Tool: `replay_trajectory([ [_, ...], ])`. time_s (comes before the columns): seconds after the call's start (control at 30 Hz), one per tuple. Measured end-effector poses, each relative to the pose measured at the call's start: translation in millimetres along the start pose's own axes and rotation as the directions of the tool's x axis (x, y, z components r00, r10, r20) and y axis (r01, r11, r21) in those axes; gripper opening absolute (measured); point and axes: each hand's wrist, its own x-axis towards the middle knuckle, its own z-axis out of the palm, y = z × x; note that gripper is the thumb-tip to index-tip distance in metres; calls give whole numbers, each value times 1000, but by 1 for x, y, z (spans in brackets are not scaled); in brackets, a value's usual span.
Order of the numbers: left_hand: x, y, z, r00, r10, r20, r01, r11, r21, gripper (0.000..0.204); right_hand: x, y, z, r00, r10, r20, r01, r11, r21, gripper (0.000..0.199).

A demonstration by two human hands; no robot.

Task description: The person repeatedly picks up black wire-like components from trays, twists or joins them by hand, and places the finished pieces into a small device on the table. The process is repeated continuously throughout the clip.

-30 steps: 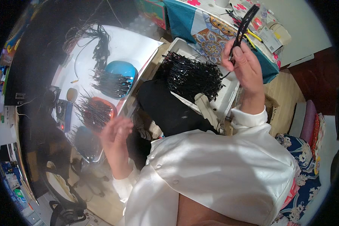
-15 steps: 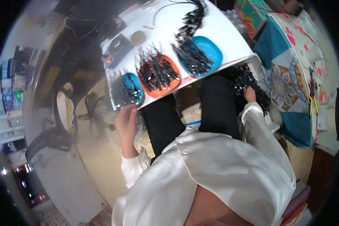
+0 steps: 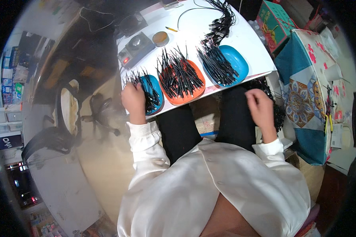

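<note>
My left hand (image 3: 133, 100) is closed at the outer edge of the small blue dish (image 3: 156, 85) at the table's left front corner. Its fingertips meet the short black cables (image 3: 151, 103) there; what they pinch is hidden. Beside that dish, an orange dish (image 3: 195, 94) is heaped with black cables (image 3: 180, 77) with bare ends. A larger blue dish (image 3: 236, 59) on the right carries another bundle of black cables (image 3: 217, 65). Above my right thigh, my right hand (image 3: 262, 110) has its fingers curled in; anything inside them cannot be made out.
A grey device (image 3: 136, 47) with a red light and a round tin (image 3: 160, 38) stand on the white table (image 3: 186, 33). Long black cables (image 3: 222, 23) lie at the back. Black strands (image 3: 279, 114) hang below the right front edge. Yellow-handled pliers (image 3: 328, 122) lie far right.
My right hand has come away from the black strands, moving over my thigh. My left hand has risen from the table corner to the cables in the small blue dish. The view has shifted slightly.
</note>
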Motion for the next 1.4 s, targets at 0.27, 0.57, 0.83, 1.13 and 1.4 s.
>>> replay_trajectory([
  [0.27,-10,-34,-5,981,-159,-108,56,775,-630,18,70,-80,88,936,-275,220,278,960,19,18],
  [0.57,-60,25,-65,993,32,111,112,-18,-994,23,99,-97,149,951,-141,274,224,926,-302,23],
  [0.83,-91,61,-68,950,34,311,313,-123,-942,17,88,-112,129,985,-167,43,166,986,24,17],
  [1.13,-108,93,-76,932,81,352,359,-313,-879,17,2,-146,67,946,-314,79,276,911,306,16],
  [1.4,-126,114,-81,911,191,365,411,-341,-845,15,-9,-133,56,914,-405,-30,406,909,91,17],
])
